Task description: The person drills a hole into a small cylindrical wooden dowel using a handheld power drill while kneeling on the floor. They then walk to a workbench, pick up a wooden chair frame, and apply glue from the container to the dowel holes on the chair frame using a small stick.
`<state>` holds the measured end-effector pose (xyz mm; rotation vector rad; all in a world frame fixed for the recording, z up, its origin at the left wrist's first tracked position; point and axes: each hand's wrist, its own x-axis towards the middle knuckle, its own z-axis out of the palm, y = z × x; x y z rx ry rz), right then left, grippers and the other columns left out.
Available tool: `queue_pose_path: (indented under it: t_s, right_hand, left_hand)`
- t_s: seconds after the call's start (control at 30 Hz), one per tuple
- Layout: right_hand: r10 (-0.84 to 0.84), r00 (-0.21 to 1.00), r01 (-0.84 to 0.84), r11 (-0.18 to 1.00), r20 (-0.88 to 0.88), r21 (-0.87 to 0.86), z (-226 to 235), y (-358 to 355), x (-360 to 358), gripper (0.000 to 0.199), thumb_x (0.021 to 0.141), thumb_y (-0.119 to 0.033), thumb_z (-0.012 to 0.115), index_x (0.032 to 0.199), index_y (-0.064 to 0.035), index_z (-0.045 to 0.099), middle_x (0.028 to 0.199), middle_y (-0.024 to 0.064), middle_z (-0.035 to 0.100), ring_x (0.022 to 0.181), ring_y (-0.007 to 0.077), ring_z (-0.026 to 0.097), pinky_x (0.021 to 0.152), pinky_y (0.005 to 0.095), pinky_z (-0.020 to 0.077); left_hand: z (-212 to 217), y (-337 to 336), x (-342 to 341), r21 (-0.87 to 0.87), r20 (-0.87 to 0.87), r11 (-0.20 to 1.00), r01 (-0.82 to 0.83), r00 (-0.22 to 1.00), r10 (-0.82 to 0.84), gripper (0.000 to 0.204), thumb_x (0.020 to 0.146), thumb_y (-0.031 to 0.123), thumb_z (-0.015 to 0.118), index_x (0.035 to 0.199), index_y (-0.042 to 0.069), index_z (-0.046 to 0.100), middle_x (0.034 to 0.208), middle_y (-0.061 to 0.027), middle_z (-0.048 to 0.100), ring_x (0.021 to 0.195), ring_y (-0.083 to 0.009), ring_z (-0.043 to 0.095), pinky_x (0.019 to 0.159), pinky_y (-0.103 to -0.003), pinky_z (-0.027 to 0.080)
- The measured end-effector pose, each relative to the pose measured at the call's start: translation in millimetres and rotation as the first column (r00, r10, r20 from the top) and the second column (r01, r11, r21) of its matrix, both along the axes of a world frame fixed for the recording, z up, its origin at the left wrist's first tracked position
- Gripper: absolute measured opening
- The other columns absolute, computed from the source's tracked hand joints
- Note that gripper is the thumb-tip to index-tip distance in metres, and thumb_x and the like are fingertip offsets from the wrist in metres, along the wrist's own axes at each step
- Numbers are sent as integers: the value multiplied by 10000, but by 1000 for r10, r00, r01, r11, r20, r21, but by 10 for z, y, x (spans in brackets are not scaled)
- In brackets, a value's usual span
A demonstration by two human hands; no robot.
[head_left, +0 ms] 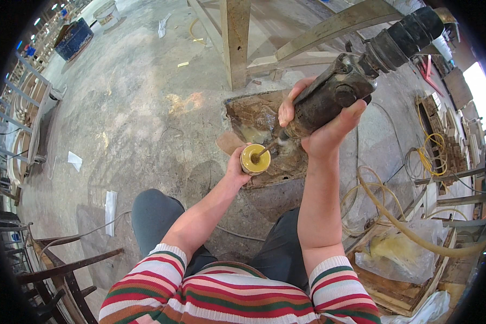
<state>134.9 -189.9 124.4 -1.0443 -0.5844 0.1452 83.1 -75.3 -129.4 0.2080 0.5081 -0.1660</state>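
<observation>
My left hand (235, 166) is wrapped round a small round cup (254, 171) of yellow liquid (248, 153), holding it upright between my knees and a dirty tray. My right hand (329, 132) grips the body of a big, worn, dark power drill (321, 94), its fingers around both sides. The drill slants down to the left. From its nose a thin rod (268, 147) runs into the liquid, so the rod's lower end is hidden. Below the cup and drill lies the stained, shallow rectangular tray (237, 105), with wet residue inside.
A wooden post (235, 48) and slanting beams stand just ahead. On the right are hoses (394, 227), a yellow cable (434, 154) and a wooden crate (380, 291) with a plastic bag (399, 254). A rack (29, 124) and dark wooden frame (65, 270) stand left; a blue bin (73, 40) is farther off.
</observation>
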Motion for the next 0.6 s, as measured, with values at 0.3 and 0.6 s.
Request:
queue_pose_path:
  t_s: [0.3, 0.6]
  right_hand:
    - [-15, 1000, 15, 1000, 5, -13, 1, -7, -22, 946, 595, -871, 296, 809, 29, 494, 517, 120, 483, 448, 207, 470, 460, 321, 411]
    - [-23, 999, 24, 999, 26, -30, 14, -3, -24, 946, 591, -871, 306, 809, 29, 496, 513, 120, 484, 443, 209, 475, 457, 321, 413]
  left_hand:
    - [109, -45, -38, 27, -49, 1000, -7, 999, 9, 246, 838, 225, 462, 1036, 101, 538, 1017, -62, 587, 951, -243, 559, 841, -438, 461]
    - [-62, -13, 7, 8, 5, 1000, 4, 1000, -4, 251, 870, 254, 393, 1072, 137, 486, 1079, -111, 535, 980, -314, 533, 830, -567, 419]
